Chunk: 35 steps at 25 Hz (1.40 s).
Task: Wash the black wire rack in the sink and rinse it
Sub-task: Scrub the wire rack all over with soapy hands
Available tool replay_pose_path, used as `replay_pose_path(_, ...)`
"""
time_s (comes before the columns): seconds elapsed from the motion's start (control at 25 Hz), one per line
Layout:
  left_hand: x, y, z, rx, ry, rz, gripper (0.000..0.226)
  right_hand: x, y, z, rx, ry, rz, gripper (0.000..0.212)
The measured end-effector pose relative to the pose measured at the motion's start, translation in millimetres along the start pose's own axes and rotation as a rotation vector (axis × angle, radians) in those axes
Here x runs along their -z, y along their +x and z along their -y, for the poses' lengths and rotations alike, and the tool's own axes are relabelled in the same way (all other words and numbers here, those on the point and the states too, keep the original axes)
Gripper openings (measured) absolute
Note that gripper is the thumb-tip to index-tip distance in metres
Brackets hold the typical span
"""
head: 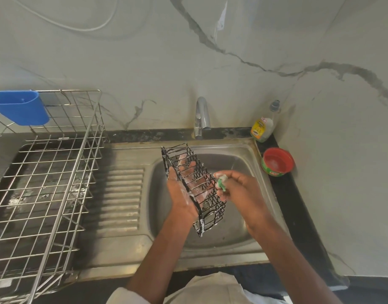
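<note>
The black wire rack (207, 212), a long narrow basket streaked with white suds, hangs tilted over the steel sink (243, 242). My left hand (180, 194) holds it from the left side, with the fingers showing through the wires. My right hand (237, 189) grips a green scrubber (221, 184) covered in foam and presses it against the rack's right side. The tap (201, 119) stands behind the basin, and no water stream shows.
A large steel dish drainer (48, 187) with a blue plastic holder (22, 108) fills the left counter beside the ribbed draining board (118, 198). A dish-soap bottle (263, 126) and a red tub of soap paste (277, 162) stand at the sink's right rear corner.
</note>
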State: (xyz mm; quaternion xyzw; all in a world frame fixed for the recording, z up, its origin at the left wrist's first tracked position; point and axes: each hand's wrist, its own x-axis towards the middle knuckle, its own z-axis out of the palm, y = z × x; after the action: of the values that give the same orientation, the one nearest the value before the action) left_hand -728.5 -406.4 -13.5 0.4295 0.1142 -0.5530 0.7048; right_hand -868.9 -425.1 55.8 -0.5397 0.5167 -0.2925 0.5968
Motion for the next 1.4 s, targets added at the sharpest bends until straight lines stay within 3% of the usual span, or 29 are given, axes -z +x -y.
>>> replay_pose_path(0.08,0.1,1.3,-0.6,0.005,0.011,-0.002,0.072,-3.9,1.9,-3.5,0.096,-0.208,-0.018,0.025)
replay_pose_path(0.16,-0.9,2.4,-1.1,-0.013,0.036,0.012,0.07,-4.5,1.7,-3.7,0.269,-0.411,-0.083,0.013)
replay_pose_path(0.2,-0.5,3.8,-0.8,-0.027,0.042,0.009,0.067,-4.3,-0.1,-3.2,0.325,-0.47,-0.108,0.02)
replay_pose_path(0.28,0.3,5.9,0.7,-0.033,0.06,0.045,0.064,-2.7,0.8,-1.8,0.299,-0.479,-0.139,0.038)
replay_pose_path(0.36,-1.1,5.2,2.2,-0.056,0.075,0.043,0.062,-2.5,13.1,3.1,0.255,-0.5,-0.174,0.033)
replay_pose_path(0.48,-8.2,-1.3,2.6,-0.073,0.094,0.057,0.059,-13.3,28.5,14.5,0.268,-0.785,-0.104,0.022)
replay_pose_path(0.6,-8.8,-3.1,2.0,-0.052,0.078,0.081,0.063,-35.2,17.1,9.9,0.438,-0.99,0.065,0.033)
replay_pose_path(0.68,-8.1,-3.9,1.5,-0.051,0.073,0.094,0.063,-31.1,14.5,6.7,0.448,-0.994,0.062,0.037)
replay_pose_path(0.8,-5.9,-3.1,2.9,-0.086,0.072,0.091,0.06,-14.5,19.3,8.2,0.369,-0.931,-0.145,0.04)
replay_pose_path(0.96,-12.0,-8.0,-2.2,-0.056,0.014,0.148,0.069,-35.0,-16.5,6.9,0.533,-0.93,0.129,0.041)
replay_pose_path(1.16,-7.1,-7.0,-8.1,-0.11,0.006,0.119,0.063,-7.8,-0.3,-1.5,0.37,-0.977,-0.263,0.049)
replay_pose_path(1.32,-10.7,-11.6,-12.7,-0.118,0.012,0.145,0.067,-26.5,-26.3,-14.2,0.617,-0.83,-0.129,0.047)
replay_pose_path(1.4,-11.6,-15.9,-10.6,-0.103,0.026,0.152,0.064,-31.3,-12.8,-11.3,0.643,-0.747,-0.054,0.041)
